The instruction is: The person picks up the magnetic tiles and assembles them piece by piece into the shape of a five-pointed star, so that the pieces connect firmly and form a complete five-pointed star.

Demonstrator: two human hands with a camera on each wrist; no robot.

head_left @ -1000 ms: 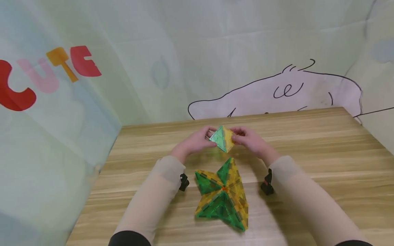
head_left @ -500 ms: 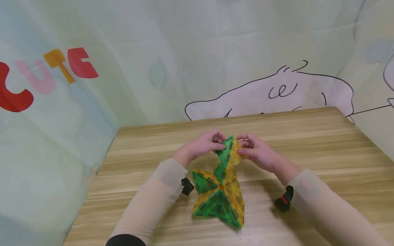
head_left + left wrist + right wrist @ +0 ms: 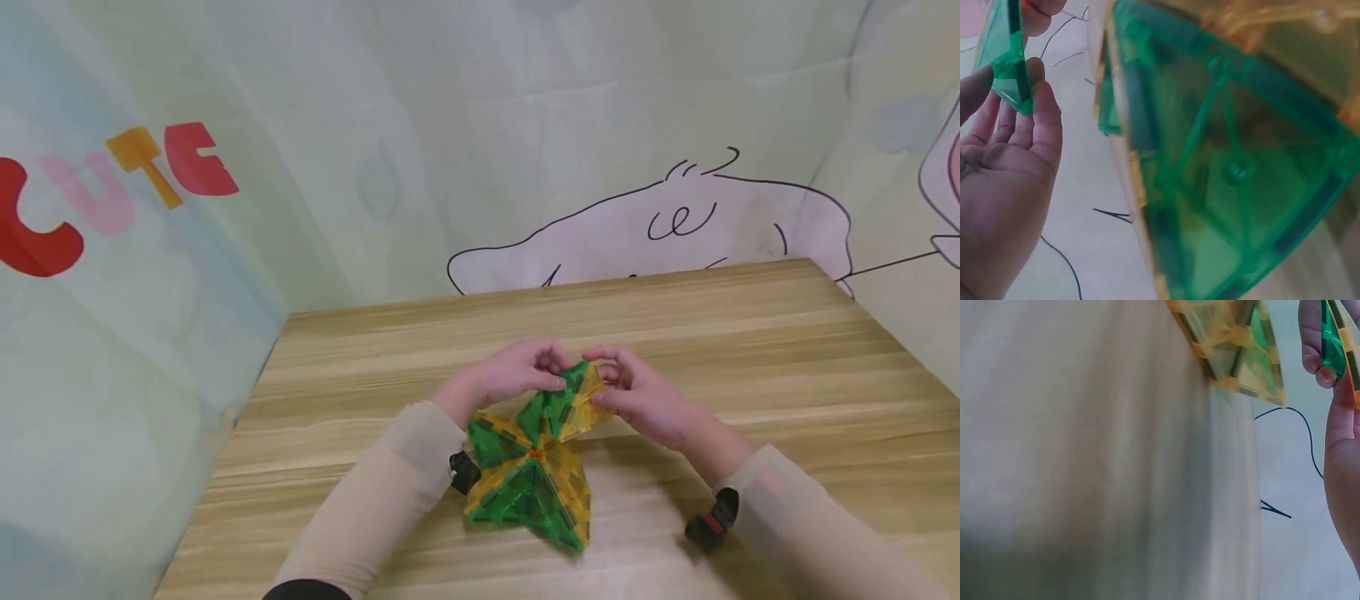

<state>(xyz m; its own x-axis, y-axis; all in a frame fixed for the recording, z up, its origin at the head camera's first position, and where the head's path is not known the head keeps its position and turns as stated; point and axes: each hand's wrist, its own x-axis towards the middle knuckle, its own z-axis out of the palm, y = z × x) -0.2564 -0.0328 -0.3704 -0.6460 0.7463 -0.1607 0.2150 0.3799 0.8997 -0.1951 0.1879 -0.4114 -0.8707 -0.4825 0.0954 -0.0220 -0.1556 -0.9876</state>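
Observation:
A small piece made of translucent green and yellow magnetic tiles (image 3: 561, 407) is between my two hands, over the far point of a star-shaped magnetic tile build (image 3: 525, 496). My left hand (image 3: 513, 377) pinches its green side, thumb nearest me. On the yellow side, my right hand (image 3: 651, 402) pinches with thumb and fingers. Whether the piece touches the build cannot be told. In the left wrist view a green tile of the build (image 3: 1241, 172) looms close, with the left hand (image 3: 1010, 169) beyond. The right wrist view catches the right hand (image 3: 1344, 456) at its edge.
The build stands on a wood-grain table (image 3: 360, 367). A printed cloth backdrop (image 3: 337, 150) with coloured letters and a line drawing rises behind the table's far edge and along its left side. Black wrist cameras (image 3: 465, 472) sit at both cuffs.
Both hands have brought the small tile piece toward me and slightly right, from beyond the star-shaped build to over its far point. The build keeps its place on the table.

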